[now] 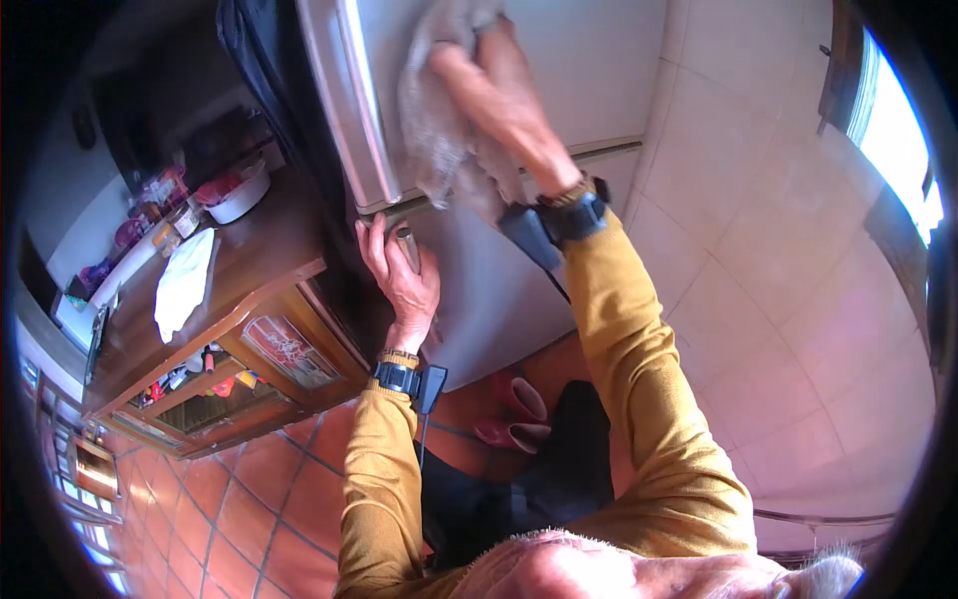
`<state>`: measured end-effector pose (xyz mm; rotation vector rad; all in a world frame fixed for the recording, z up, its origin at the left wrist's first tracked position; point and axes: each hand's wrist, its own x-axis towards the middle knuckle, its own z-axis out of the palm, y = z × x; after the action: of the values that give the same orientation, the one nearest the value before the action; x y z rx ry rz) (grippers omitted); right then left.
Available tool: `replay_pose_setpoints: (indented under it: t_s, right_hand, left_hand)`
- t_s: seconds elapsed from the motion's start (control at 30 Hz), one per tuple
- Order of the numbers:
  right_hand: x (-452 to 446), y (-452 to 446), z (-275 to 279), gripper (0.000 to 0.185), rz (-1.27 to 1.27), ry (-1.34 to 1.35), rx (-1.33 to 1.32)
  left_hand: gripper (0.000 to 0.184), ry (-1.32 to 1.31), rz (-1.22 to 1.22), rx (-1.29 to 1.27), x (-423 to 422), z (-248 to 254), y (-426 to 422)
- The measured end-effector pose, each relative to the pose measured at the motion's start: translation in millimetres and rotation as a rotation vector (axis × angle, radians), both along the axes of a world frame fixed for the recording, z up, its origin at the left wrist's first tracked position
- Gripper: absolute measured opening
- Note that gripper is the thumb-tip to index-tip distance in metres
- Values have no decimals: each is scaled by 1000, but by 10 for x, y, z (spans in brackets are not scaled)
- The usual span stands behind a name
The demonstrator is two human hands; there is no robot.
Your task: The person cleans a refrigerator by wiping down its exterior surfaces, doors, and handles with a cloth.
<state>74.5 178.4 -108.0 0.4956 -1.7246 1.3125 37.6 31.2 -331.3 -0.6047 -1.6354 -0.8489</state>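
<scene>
My right hand presses a grey, worn cloth against the upper door of a pale refrigerator. Its fingers are partly hidden in the cloth and a little blurred, and the cloth's loose end hangs below the wrist. Lower down, my left hand is closed around a bar-shaped handle on the lower door. The fingertips of that hand reach the door's left edge, close to the gap between the two doors.
Left of the refrigerator stands a wooden cabinet carrying a white cloth or paper and a white basin. Pink boots stand on the terracotta floor near my legs. A tiled wall rises at the right.
</scene>
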Motion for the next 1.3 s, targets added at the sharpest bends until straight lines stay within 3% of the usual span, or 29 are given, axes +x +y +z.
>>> replay_pose_setpoints:
  t_s: [0.07, 0.17, 0.3, 0.37, 0.43, 0.47, 0.63, 0.7, 0.83, 0.9, 0.97, 1.07, 1.3]
  right_hand:
    - [-472, -84, -48, 32, -539, 482, 328]
    - [-368, -197, -310, 25, -419, 396, 400]
    - [-223, -222, -991, 29, -363, 238, 464]
    - [-243, -245, -1063, 28, -422, 264, 461]
    - [-248, -256, -910, 31, -457, 284, 494]
    - [-291, -236, -793, 28, -470, 306, 487]
    - [-548, -342, 353, 31, -593, 462, 320]
    - [-543, -361, 637, 21, -579, 593, 256]
    - [-468, -316, 432, 21, -522, 480, 305]
    - [-484, -307, -56, 32, -545, 440, 447]
    - [-434, -290, -627, 28, -498, 398, 467]
    - [-418, -203, -791, 27, -508, 415, 462]
    - [-571, -284, 585, 20, -580, 578, 353]
  left_hand:
    - [35, -3, 0, -8, 3, -10, -1]
    - [36, -12, -5, 4, -3, -6, -8]
    - [46, -64, 5, 31, -87, -136, 1]
    - [54, -2, 3, -111, -4, 0, -43]
    - [50, -11, -135, 101, 6, -25, 21]
    - [41, 22, -82, 24, -26, -54, -24]
    - [33, -25, 10, 2, 21, 0, -7]
    - [34, -36, -31, -2, 39, -7, -26]
    - [34, -30, -6, 2, 10, -16, -6]
    - [34, -46, -24, 8, 21, -15, -5]
    - [33, -33, -4, -13, 15, 1, -16]
    - [35, -17, -6, -4, 24, 5, -4]
    - [36, -67, -6, -31, 43, 26, -48]
